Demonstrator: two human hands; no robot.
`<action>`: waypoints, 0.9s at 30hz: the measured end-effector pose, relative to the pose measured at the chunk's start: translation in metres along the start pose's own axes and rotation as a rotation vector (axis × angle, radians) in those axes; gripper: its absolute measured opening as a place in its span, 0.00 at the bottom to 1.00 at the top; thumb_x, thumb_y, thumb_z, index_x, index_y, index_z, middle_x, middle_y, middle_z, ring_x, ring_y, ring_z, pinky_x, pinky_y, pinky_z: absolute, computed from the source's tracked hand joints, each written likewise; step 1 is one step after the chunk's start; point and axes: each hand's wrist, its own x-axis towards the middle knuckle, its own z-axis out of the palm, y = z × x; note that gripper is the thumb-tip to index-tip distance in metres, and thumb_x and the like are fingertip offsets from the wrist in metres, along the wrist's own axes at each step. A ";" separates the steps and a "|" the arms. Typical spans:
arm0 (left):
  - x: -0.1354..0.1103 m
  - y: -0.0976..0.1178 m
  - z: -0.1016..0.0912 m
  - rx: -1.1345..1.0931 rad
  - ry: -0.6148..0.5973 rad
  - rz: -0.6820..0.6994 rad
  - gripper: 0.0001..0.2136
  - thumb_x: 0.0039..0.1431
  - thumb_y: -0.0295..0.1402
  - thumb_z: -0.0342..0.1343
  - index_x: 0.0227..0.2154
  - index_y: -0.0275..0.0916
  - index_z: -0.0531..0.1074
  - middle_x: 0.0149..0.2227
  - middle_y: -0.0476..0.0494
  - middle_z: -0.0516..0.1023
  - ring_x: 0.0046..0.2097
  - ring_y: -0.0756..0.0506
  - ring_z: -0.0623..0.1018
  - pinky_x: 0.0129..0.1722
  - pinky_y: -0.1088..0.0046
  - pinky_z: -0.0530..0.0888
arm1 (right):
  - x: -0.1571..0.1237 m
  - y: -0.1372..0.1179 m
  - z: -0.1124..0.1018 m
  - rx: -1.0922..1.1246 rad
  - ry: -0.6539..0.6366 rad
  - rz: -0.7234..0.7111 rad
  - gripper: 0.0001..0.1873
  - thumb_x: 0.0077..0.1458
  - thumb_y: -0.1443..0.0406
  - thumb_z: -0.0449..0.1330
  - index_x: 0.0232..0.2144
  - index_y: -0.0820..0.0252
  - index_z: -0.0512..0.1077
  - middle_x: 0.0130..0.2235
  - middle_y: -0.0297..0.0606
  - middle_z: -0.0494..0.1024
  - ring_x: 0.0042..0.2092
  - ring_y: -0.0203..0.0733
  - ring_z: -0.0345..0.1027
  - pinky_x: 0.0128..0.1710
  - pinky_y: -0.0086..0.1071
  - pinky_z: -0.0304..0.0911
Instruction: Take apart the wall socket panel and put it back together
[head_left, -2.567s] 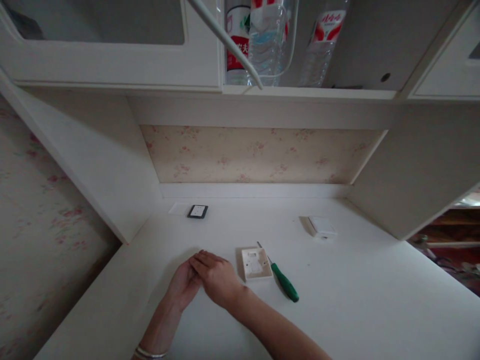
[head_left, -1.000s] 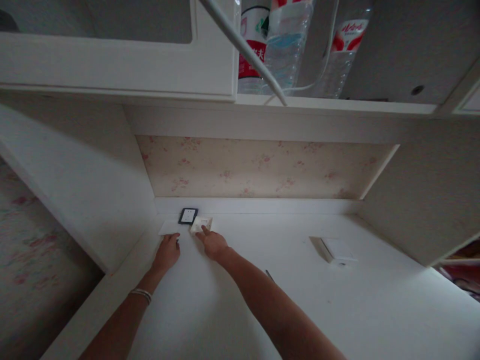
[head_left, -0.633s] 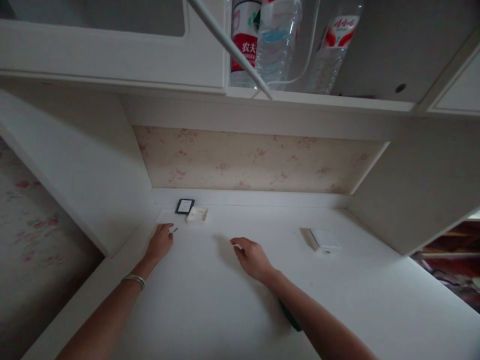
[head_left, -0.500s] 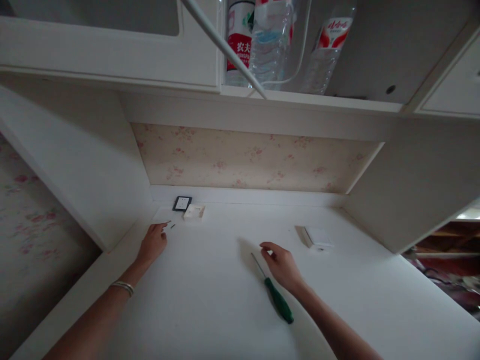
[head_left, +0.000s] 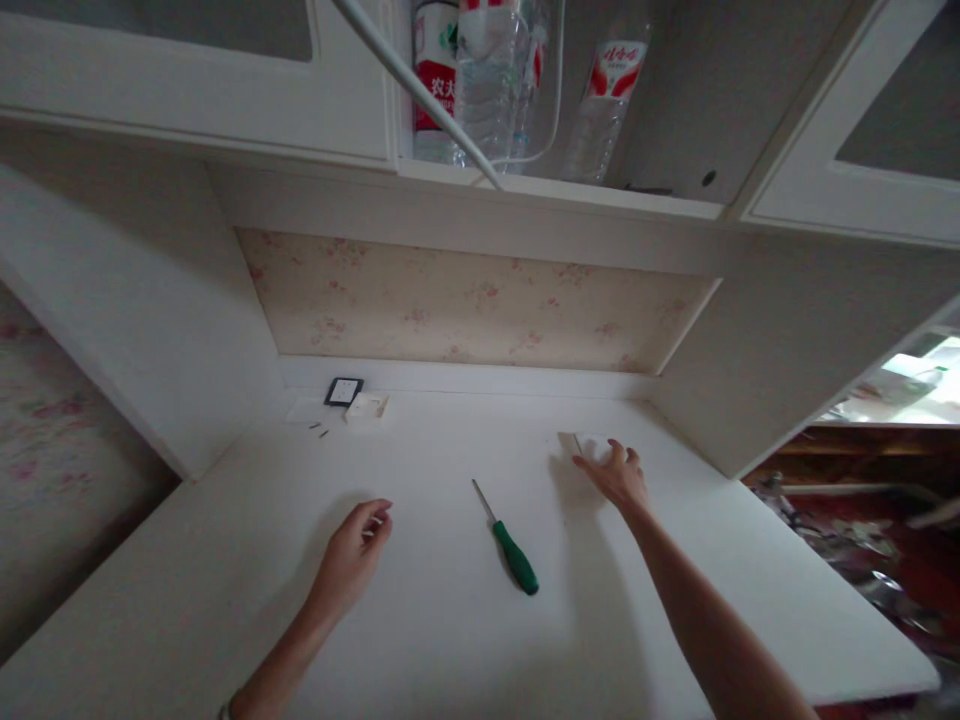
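My right hand is over a small white box at the right rear of the white tabletop. Its thumb is by the box's near left edge and its fingers are spread above and beside it; the hand covers part of the box. Loosely curled and apart from other things, my left hand hovers left of centre, with nothing visible in it. Between the hands lies a screwdriver with a green handle, its shaft pointing away and left. Two small dark screws rest at the left rear.
Beside the screws are a black-framed socket plate and an open white box. White panels flank the tabletop. Overhead, a cabinet shelf holds plastic bottles, and a white cable hangs down in front.
My left hand has drawn back from the screws toward the middle. My right hand has gone from beside the screwdriver to the white box. The view has shifted to the right.
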 end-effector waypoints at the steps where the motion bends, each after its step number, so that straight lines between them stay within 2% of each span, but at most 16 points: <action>1: -0.009 0.006 0.005 -0.022 -0.017 -0.003 0.14 0.55 0.41 0.51 0.40 0.38 0.71 0.34 0.45 0.76 0.34 0.45 0.77 0.37 0.69 0.74 | 0.005 0.001 0.002 0.004 -0.040 0.029 0.52 0.40 0.38 0.54 0.61 0.56 0.50 0.61 0.54 0.50 0.58 0.63 0.54 0.51 0.48 0.55; 6: -0.039 0.012 0.016 -0.064 -0.102 -0.046 0.14 0.57 0.42 0.51 0.41 0.38 0.71 0.35 0.44 0.76 0.36 0.45 0.77 0.38 0.69 0.73 | 0.020 0.005 0.011 0.005 -0.111 0.077 0.51 0.41 0.42 0.57 0.61 0.62 0.49 0.56 0.58 0.60 0.54 0.61 0.61 0.48 0.45 0.58; 11: -0.045 0.006 0.016 -0.066 -0.130 -0.072 0.15 0.57 0.42 0.50 0.41 0.38 0.71 0.36 0.44 0.76 0.37 0.45 0.76 0.40 0.68 0.73 | 0.017 0.001 0.009 0.000 -0.092 0.062 0.51 0.41 0.47 0.59 0.61 0.66 0.47 0.52 0.59 0.65 0.52 0.58 0.64 0.47 0.43 0.59; 15: -0.045 0.012 0.020 -0.077 -0.148 -0.061 0.14 0.57 0.41 0.50 0.41 0.38 0.71 0.36 0.43 0.76 0.36 0.45 0.77 0.39 0.68 0.73 | 0.002 -0.010 0.005 0.016 -0.071 0.033 0.51 0.42 0.46 0.57 0.61 0.68 0.47 0.53 0.58 0.65 0.52 0.57 0.64 0.47 0.42 0.60; 19: -0.043 0.021 0.033 -0.109 -0.181 -0.012 0.14 0.58 0.39 0.50 0.42 0.38 0.71 0.42 0.41 0.77 0.41 0.45 0.77 0.42 0.68 0.74 | -0.034 -0.034 0.005 0.048 -0.083 -0.056 0.51 0.41 0.44 0.58 0.60 0.66 0.50 0.53 0.55 0.66 0.51 0.55 0.65 0.47 0.40 0.60; 23: -0.038 0.027 0.047 -0.135 -0.222 -0.010 0.18 0.57 0.36 0.51 0.51 0.38 0.68 0.48 0.38 0.75 0.47 0.43 0.76 0.45 0.67 0.74 | -0.090 -0.064 0.005 0.172 -0.154 -0.244 0.47 0.42 0.46 0.59 0.59 0.64 0.53 0.53 0.52 0.67 0.49 0.53 0.67 0.46 0.40 0.61; 27: -0.034 0.029 0.057 -0.161 -0.214 0.060 0.24 0.56 0.34 0.52 0.57 0.38 0.62 0.57 0.37 0.68 0.55 0.42 0.71 0.52 0.63 0.71 | -0.146 -0.093 0.005 0.289 -0.178 -0.379 0.44 0.42 0.49 0.60 0.58 0.62 0.54 0.52 0.49 0.69 0.48 0.51 0.67 0.46 0.39 0.61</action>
